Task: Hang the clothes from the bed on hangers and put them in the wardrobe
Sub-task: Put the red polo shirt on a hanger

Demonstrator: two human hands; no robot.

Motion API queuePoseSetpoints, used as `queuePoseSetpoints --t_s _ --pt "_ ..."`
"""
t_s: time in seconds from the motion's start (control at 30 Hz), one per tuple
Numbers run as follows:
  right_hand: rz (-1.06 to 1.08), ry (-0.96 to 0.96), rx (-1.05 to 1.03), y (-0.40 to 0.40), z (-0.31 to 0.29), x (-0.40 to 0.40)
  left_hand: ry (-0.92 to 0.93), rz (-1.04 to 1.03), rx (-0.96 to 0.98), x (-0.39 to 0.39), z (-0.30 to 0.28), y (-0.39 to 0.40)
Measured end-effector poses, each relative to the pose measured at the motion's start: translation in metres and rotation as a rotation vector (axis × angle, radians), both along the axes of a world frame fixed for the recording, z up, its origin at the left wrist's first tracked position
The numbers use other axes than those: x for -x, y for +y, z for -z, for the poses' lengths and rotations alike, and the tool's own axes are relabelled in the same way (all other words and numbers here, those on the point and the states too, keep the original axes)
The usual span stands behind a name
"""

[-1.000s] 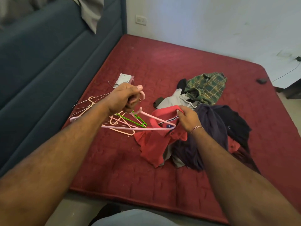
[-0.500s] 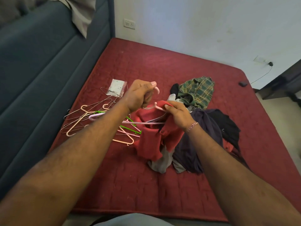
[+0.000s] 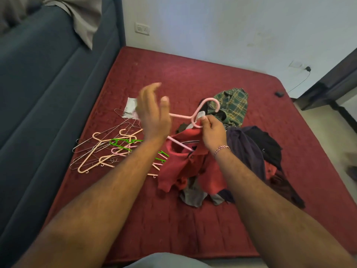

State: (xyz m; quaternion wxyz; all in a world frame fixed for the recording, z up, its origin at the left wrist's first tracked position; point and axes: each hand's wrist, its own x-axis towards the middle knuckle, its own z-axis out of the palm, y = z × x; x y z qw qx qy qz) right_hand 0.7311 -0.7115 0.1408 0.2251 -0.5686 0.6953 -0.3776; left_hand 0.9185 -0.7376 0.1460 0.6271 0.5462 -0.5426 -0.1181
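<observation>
Bed (image 3: 173, 219): red mattress, clothes pile, loose hangers (image 3: 104, 149)
Right hand (image 3: 211, 132): pinching pink hanger (image 3: 195, 115) in red shirt (image 3: 185, 163)
Left hand (image 3: 152, 111): fingers spread, holding nothing

Plenty of bare mattress (image 3: 193, 74) up near the wall; hanger pile (image 3: 108, 149) crowds the left, clothes heap (image 3: 251, 149) blocks the middle-right.

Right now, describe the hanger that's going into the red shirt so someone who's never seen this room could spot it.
On the red mattress, look at the heap of clothes right of the loose hangers. Atop it lies a red shirt, and the pink hanger rises from its collar, gripped by the right hand. It is the only hanger lifted off the bed and threaded into a garment.
</observation>
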Motion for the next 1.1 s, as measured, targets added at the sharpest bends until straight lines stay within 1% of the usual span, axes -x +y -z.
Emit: queuePoseSetpoints --t_s 0.03,0.07,0.1,0.13,0.17,0.2,0.23,0.27,0.3,0.33,0.4,0.5,0.57,0.6,0.7,0.73,0.77,0.87,0.93,1.0,1.1 --pt "0.013 -0.011 0.003 0.000 -0.001 0.004 0.088 -0.129 -0.057 -0.009 0.013 0.003" --pt "0.023 -0.024 0.007 -0.002 -0.001 0.008 0.195 -0.247 -0.178 -0.017 0.030 0.006" --pt "0.031 -0.035 0.016 -0.004 0.000 0.012 0.293 -0.322 -0.329 -0.023 0.046 0.010" --pt "0.033 -0.051 0.029 -0.006 0.001 0.015 0.379 -0.330 -0.494 -0.026 0.063 0.013" --pt "0.034 -0.075 0.033 -0.008 0.003 0.017 0.451 -0.260 -0.682 -0.028 0.077 0.015" --pt "0.031 -0.112 0.030 -0.009 0.005 0.017 0.537 -0.106 -0.878 -0.027 0.089 0.018" --pt "0.019 -0.155 0.018 -0.009 0.007 0.016 0.649 0.102 -1.058 -0.022 0.094 0.023" --pt "-0.002 -0.196 0.000 -0.008 0.008 0.014 0.747 0.296 -1.198 -0.016 0.095 0.029" --pt "-0.026 -0.239 -0.016 -0.007 0.007 0.011 0.800 0.448 -1.280 -0.009 0.097 0.032" --pt "-0.046 -0.283 -0.039 -0.006 0.007 0.009 0.818 0.557 -1.313 -0.001 0.097 0.034" --pt "-0.072 -0.375 -0.089 -0.003 0.001 0.007 0.803 0.653 -1.311 0.014 0.094 0.030" --pt "-0.109 -0.444 -0.152 0.000 -0.009 0.010 0.668 0.588 -1.316 0.027 0.093 0.021" --pt "-0.157 -0.420 -0.171 0.004 -0.013 0.016 0.647 0.564 -1.315 0.029 0.095 0.017" --pt "-0.177 -0.350 -0.163 0.005 -0.013 0.020 0.689 0.562 -1.306 0.030 0.096 0.016" --pt "-0.207 0.065 -0.118 0.009 -0.005 0.034 0.943 0.482 -1.212 0.027 0.089 0.015" --pt "-0.226 0.156 -0.119 0.011 -0.002 0.036 1.005 0.447 -1.189 0.025 0.087 0.014" --pt "-0.253 0.206 -0.131 0.013 0.001 0.038 1.024 0.427 -1.185 0.023 0.085 0.014" --pt "-0.284 0.261 -0.125 0.021 0.007 0.038 1.012 0.446 -1.199 0.015 0.083 0.018" --pt "-0.300 0.367 -0.123 0.023 0.008 0.043 1.046 0.455 -1.197 0.011 0.083 0.019" --pt "-0.346 0.450 -0.161 0.024 0.012 0.050 1.086 0.429 -1.153 0.007 0.080 0.018" --pt "-0.409 0.548 -0.195 0.029 0.021 0.054 1.059 0.406 -1.135 0.000 0.079 0.017"
